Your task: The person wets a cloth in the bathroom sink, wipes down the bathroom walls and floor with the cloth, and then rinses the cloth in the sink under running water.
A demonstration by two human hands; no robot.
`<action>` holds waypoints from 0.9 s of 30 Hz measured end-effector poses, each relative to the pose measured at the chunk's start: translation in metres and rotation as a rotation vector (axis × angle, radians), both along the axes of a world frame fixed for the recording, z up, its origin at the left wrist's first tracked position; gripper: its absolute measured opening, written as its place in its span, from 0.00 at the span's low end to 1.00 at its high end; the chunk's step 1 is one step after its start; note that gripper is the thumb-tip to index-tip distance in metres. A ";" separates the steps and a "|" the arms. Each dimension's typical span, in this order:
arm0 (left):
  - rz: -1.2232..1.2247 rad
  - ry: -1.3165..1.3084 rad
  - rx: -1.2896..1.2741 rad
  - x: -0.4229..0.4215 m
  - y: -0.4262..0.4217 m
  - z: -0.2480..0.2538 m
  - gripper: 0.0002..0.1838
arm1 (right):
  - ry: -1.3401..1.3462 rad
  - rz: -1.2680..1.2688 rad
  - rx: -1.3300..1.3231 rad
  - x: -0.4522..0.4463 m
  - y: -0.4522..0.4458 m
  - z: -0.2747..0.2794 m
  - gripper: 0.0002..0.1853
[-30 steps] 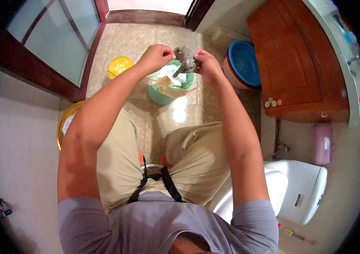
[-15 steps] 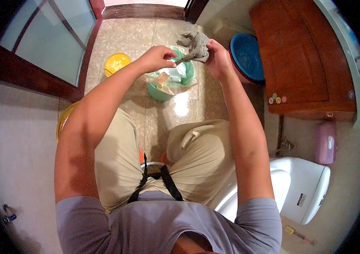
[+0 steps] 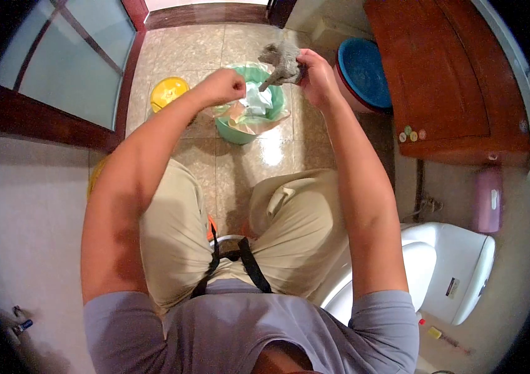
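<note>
A crumpled grey cloth (image 3: 282,62) is in my right hand (image 3: 319,76), gripped at its right side, with a thin end hanging down to the left. My left hand (image 3: 223,87) is closed, fingers curled together, and apart from the cloth. Whatever it may pinch is too small or hidden to make out. Beneath both hands stands a green bin (image 3: 235,135) with a loose plastic liner folded over its rim. White paper-like waste (image 3: 257,100) lies inside the bin.
Left of the bin sits a yellow round container (image 3: 168,92). Blue basin (image 3: 364,73) and wooden cabinet (image 3: 445,75) stand on the right. A white toilet (image 3: 449,274) is close by my right arm. The glass-panelled door (image 3: 69,56) is at left.
My left hand has drawn away from the cloth, moving left, and its fingers have curled shut. My right hand still holds the cloth. The view has shifted slightly.
</note>
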State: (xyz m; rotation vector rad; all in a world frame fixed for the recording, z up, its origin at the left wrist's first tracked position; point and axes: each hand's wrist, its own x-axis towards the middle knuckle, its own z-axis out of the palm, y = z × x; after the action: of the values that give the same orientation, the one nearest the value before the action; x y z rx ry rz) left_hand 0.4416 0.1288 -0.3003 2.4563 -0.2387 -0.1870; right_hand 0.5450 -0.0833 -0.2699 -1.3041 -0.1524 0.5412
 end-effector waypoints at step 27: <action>0.135 -0.314 -0.097 0.020 0.005 0.012 0.09 | -0.011 -0.140 -0.062 -0.004 -0.001 0.014 0.07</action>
State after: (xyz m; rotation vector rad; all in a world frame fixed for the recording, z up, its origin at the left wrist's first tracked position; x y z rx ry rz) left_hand 0.4613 0.1340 -0.2880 2.3858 -0.2099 0.2649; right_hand 0.5411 -0.0846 -0.2564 -1.3675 -0.0535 0.4225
